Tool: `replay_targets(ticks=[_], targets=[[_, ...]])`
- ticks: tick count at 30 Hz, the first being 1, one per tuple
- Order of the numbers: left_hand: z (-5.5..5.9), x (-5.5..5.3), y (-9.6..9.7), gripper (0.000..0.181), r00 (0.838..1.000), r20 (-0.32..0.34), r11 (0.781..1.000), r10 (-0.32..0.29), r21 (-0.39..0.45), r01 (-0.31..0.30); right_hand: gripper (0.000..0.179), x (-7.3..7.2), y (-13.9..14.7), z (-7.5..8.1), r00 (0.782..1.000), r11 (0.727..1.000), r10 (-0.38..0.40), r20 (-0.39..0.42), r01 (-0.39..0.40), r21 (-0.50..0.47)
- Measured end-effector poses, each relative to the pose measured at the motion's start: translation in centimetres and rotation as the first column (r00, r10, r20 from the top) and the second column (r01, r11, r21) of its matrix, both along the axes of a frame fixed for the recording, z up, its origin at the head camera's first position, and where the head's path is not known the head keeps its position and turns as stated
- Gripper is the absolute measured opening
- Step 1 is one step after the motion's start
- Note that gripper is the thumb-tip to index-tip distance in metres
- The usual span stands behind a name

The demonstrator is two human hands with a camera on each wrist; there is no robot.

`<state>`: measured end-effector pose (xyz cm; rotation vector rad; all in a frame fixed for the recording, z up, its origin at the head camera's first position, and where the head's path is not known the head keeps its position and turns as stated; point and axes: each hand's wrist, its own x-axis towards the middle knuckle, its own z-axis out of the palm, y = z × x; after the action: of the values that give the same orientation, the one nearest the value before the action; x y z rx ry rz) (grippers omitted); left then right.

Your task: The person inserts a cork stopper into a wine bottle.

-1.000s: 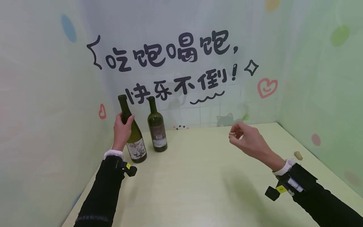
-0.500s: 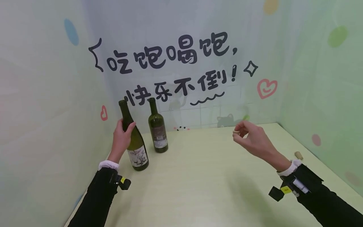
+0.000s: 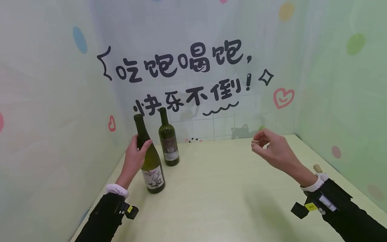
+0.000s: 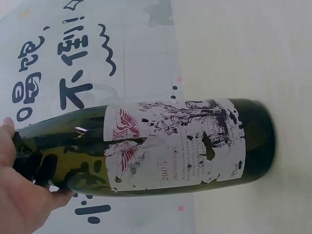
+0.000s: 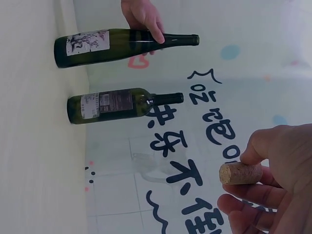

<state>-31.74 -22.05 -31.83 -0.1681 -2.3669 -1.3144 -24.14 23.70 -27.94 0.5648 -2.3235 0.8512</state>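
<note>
A lettered wall (image 3: 272, 111) rises behind your pale counter (image 3: 211, 191). The taller bottle (image 3: 153, 177), white-labelled, is nearly upright at the left; whether its base touches is unclear. The dark-labelled bottle (image 3: 170, 144) stands just behind it. Your left hand (image 3: 135, 158) wraps fingers and thumb round the taller bottle's shoulder, while your raised right hand (image 3: 276, 149) pinches a cork (image 5: 239, 173). Another cork (image 3: 317, 168) lies near the counter's right edge.
</note>
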Motion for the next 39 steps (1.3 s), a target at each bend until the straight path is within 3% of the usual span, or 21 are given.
replay_targets(ticks=[10,25,33,39], targets=[[-0.4,2.5,3.4,0.083,0.994,0.004,0.993,-0.105,0.047,0.104,0.011,1.2,0.1,1.2,1.000,1.000,0.008,-0.030,-0.008,-0.012],[-0.5,5.9,9.5,0.063,0.974,-0.007,0.965,-0.227,0.132,0.226,0.017,2.6,0.0,3.0,0.997,0.999,0.009,-0.070,-0.012,-0.031],[-0.5,7.0,12.8,0.063,0.958,-0.024,0.948,-0.285,0.143,0.285,0.017,2.8,-0.5,3.5,0.997,1.000,-0.007,-0.070,0.005,-0.029],[-0.5,7.3,15.0,0.061,0.938,-0.030,0.925,-0.346,0.155,0.347,0.019,2.7,-1.6,3.9,0.996,0.999,0.038,-0.078,-0.041,-0.034]])
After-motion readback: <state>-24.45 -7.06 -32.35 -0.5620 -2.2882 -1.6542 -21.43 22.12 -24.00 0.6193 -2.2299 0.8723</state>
